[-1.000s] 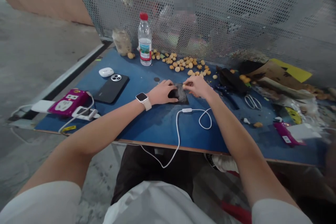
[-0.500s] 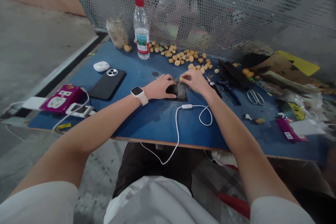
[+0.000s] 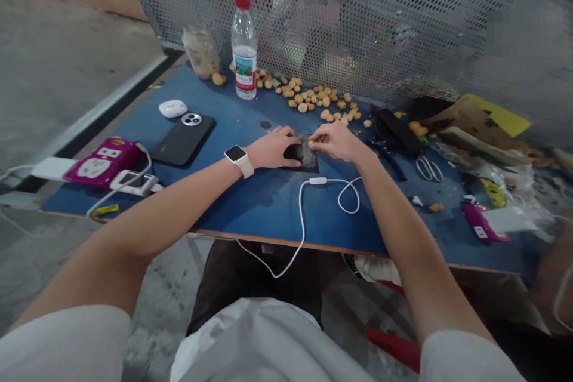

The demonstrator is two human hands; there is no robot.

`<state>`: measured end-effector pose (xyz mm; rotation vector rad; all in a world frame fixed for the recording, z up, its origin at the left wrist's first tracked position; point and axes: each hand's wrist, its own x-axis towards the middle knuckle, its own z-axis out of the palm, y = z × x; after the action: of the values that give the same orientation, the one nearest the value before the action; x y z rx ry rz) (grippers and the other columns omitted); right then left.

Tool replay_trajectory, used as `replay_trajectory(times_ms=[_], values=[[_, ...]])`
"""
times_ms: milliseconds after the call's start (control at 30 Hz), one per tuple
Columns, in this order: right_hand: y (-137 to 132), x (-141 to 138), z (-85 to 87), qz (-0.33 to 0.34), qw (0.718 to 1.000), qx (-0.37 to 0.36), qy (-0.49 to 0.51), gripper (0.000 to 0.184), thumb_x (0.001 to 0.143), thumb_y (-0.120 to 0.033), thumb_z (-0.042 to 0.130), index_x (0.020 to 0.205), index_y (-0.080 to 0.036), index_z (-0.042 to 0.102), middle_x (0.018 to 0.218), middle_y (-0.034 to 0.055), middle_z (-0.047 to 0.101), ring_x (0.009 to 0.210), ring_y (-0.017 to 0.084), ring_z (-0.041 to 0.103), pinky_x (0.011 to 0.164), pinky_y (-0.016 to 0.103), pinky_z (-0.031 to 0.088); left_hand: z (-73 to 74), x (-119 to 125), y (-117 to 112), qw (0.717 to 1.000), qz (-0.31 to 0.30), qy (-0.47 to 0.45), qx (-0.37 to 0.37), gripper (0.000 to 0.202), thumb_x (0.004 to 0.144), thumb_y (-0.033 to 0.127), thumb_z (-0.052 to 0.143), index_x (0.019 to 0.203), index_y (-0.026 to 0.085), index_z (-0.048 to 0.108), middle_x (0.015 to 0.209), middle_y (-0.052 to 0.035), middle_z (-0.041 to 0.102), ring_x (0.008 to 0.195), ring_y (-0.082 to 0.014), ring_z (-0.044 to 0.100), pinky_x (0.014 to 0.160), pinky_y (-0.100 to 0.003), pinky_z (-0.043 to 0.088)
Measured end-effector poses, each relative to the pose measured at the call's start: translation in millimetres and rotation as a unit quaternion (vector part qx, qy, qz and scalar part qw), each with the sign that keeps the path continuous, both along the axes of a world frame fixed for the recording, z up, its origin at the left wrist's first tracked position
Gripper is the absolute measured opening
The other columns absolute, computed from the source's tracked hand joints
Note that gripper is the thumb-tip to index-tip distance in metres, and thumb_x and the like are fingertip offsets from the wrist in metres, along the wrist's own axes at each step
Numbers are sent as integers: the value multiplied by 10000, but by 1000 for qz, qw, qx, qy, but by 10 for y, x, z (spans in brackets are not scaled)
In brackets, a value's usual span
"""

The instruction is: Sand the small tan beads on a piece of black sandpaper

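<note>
The left hand (image 3: 278, 150) lies over the left part of the dark sheet (image 3: 308, 160) on the blue table (image 3: 255, 203), its thumb and fingers spread apart; steady pressure from both should best stop the sheet sliding. The right hand (image 3: 335, 141) has its thumb and fingertips pinched together on a small tan piece (image 3: 311, 144) by the sheet's upper right edge. The fingers hide much of it, so I cannot tell whether it touches the sheet. A firm but light pinch, with fingertips clear of the surface, would suit something so small.
</note>
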<state>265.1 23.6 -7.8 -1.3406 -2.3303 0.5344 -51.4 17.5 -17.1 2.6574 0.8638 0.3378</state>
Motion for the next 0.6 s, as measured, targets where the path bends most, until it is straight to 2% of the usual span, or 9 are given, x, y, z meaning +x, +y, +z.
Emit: replay_trajectory(times_ms=[67,167,233,367,433,600], values=[[-14,-2,5,7,1000,-5,-6,195,1045,-377,1024,1191,-249,1031,1063,116,958,929,345,876,994,539,751,-18,2,8,1000,-4,-8,4,831,1099,733,796,1721,182,817,1725,-241,714,1573,-488,674,1445,-632,528],[8,-37,-39,-51,997,61,-12,218,1108,-344,953,1274,-221,1023,1200,164,963,1056,374,893,1103,572,738,-45,-1,27,1000,-5,-16,9,808,1102,753,789,1698,209,828,1743,-229,707,1594,-485,659,1462,-627,507],[28,-41,-50,-72,994,75,-11,227,1113,-325,936,1286,-204,1018,1251,191,953,1100,390,897,1136,595,729,-49,-1,33,1000,-5,-13,8,816,1106,760,776,1701,204,826,1758,-232,699,1601,-488,655,1467,-626,500],[29,37,11,-9,1000,-6,-10,220,1030,-426,1035,1167,-254,1024,1102,137,950,949,374,889,1025,611,746,-38,6,22,1000,-3,-8,0,856,1092,753,780,1730,184,810,1757,-240,699,1591,-487,667,1458,-615,505],[27,60,15,5,1000,-17,-4,251,1027,-486,1041,1153,-269,1024,1051,123,941,931,374,880,1009,615,750,-45,9,20,1000,-3,-14,2,853,1086,759,785,1719,189,818,1746,-239,704,1587,-491,669,1457,-621,504],[75,-20,-125,-65,993,96,-4,313,1152,-525,915,1245,-243,1013,1187,190,924,1135,427,868,1164,682,718,-79,0,34,1000,-8,-28,11,812,1091,751,784,1680,195,836,1729,-248,710,1566,-509,671,1459,-677,495]])
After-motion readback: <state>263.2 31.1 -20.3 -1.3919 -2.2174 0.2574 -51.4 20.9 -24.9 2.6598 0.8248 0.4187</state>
